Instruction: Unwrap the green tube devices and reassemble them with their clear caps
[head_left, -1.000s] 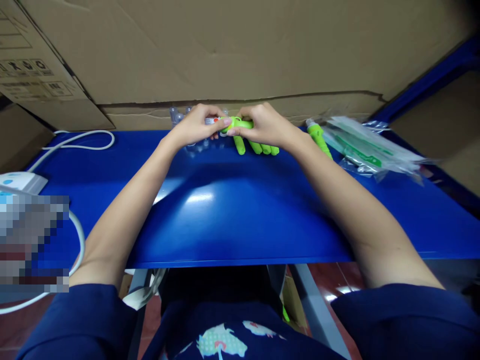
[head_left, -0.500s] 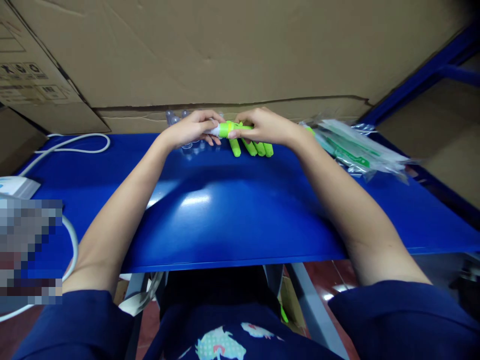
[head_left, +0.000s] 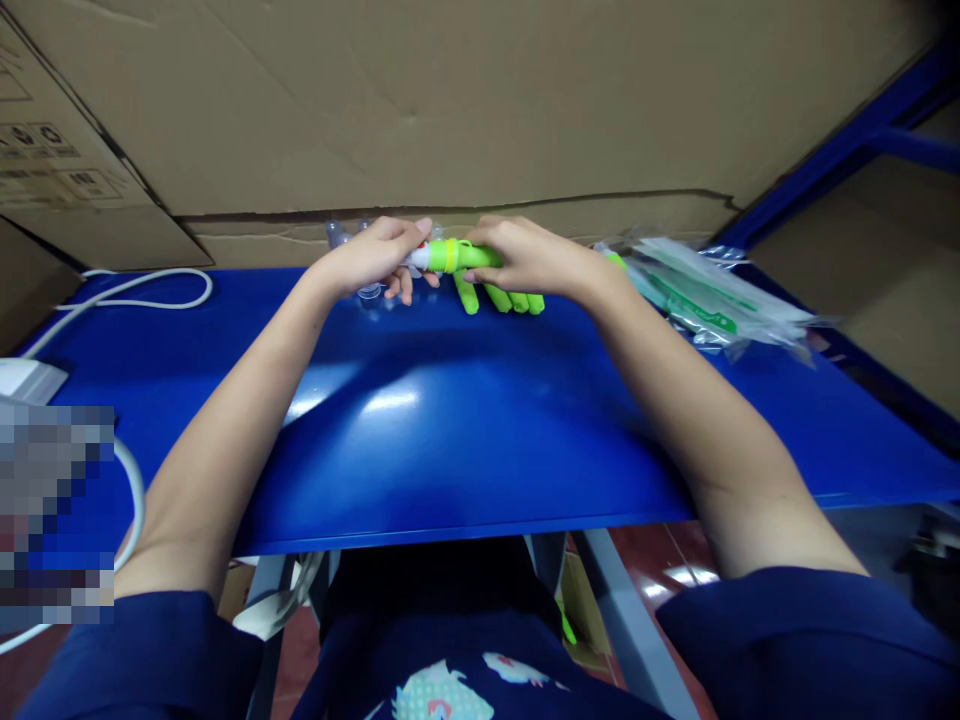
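Between my two hands lies a lime-green tube with a yellow ring and a white, partly clear end, held level above the back of the blue table. My left hand is closed around the white end, its thumb on top and lower fingers hanging loosely. The green end is gripped by my right hand, which hides the tip. Just below it, several similar lime-green tubes lie side by side on the table. Clear plastic cup-like pieces stand behind and beneath my left hand, partly hidden.
Clear plastic bags with green print lie at the right of the blue table. A cardboard wall closes off the back. On the left are a white cable and a white device. A blue metal frame rises at right.
Both hands and the tube have shifted slightly left. My left thumb has lifted higher over the white end, and my right fingers have drawn back from the yellow ring, showing more green.
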